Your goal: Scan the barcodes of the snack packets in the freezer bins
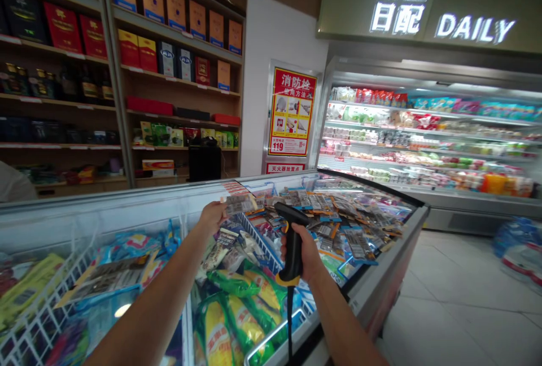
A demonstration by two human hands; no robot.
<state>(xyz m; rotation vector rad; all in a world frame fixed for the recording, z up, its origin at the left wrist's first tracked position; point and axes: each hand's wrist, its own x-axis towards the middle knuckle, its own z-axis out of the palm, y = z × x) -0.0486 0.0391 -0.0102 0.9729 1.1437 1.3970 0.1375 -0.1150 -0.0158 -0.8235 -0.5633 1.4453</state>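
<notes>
My right hand [308, 250] is wrapped round the handle of a black and yellow barcode scanner [293, 247], its head tilted up to the left and its cord hanging down. Stretched out over the chest freezer, my left hand [212, 217] pinches the edge of a small flat packet [240, 204], whose print is too blurred to read. Many similar flat packets [326, 213] lie in a loose heap on the freezer's right part. Below my hands, bagged corn cobs [237, 309] in green and yellow wrappers fill a wire basket.
The freezer's rim [105, 199] runs across in front of me. A white wire basket [38, 321] with frozen packs stands at left. Boxed goods fill the shelves [178, 33] behind. At right are a lit refrigerated display [423, 129] and wrapped bottles [519, 239] on the floor.
</notes>
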